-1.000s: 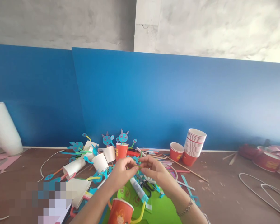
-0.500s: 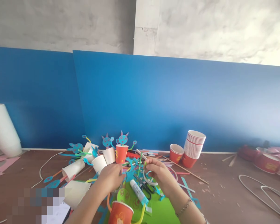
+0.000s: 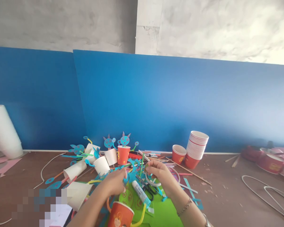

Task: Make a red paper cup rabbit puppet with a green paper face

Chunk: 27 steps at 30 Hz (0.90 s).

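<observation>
My left hand (image 3: pixel 117 182) is over the blue paper scraps (image 3: pixel 133 165), its fingers bent and drawn together; whatever they hold is hidden. Thumb and fingertips of my right hand (image 3: pixel 158 170) pinch a small greenish piece (image 3: pixel 146 167), too small to make out fully. Below and between my hands lies a glue stick (image 3: pixel 139 191), beside black-handled scissors (image 3: pixel 148 190). Under them is green paper (image 3: pixel 167 211), along with a green face cutout (image 3: pixel 126 198) with drawn features. Nearest to me stands a red paper cup (image 3: pixel 120 216) with orange and yellow bent arms.
White paper cups (image 3: pixel 75 168) with blue cutouts lie to the left. At the back, a red cup (image 3: pixel 123 155) carries a blue face. Stacked cups (image 3: pixel 196 149) and a single red cup (image 3: pixel 179 154) stand right. A white cable (image 3: pixel 262 195) loops at far right; tall white cups (image 3: pixel 5 132) lean left.
My left hand has turned slightly, its fingertips lower and nearer the green face cutout. My right hand keeps its pinch almost in place. The near red cup appears slightly shifted left.
</observation>
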{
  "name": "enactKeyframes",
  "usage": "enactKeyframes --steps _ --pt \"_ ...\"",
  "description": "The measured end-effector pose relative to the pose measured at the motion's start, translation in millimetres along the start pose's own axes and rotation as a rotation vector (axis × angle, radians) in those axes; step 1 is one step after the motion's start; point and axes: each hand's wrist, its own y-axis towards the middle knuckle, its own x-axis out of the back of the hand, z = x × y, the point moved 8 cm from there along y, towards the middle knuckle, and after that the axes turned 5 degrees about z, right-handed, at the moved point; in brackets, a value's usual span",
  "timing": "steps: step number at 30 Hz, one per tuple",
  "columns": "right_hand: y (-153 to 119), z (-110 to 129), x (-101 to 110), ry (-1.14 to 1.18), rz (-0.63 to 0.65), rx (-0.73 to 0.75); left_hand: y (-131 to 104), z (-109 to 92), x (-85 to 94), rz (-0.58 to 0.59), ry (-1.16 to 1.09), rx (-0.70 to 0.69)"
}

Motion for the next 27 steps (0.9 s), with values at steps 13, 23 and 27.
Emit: enactKeyframes --steps 13,23,27 --pt "7 -10 -4 -0.070 0.041 0.014 1 -6 -6.7 0.068 -0.024 0.015" --pt "9 -12 -4 -0.063 0.063 0.028 5 -7 -10.4 0.012 -0.093 -0.045" --pt "9 -11 -5 -0.059 0.067 0.034 3 -10 -5.4 0.027 -0.160 -0.065"
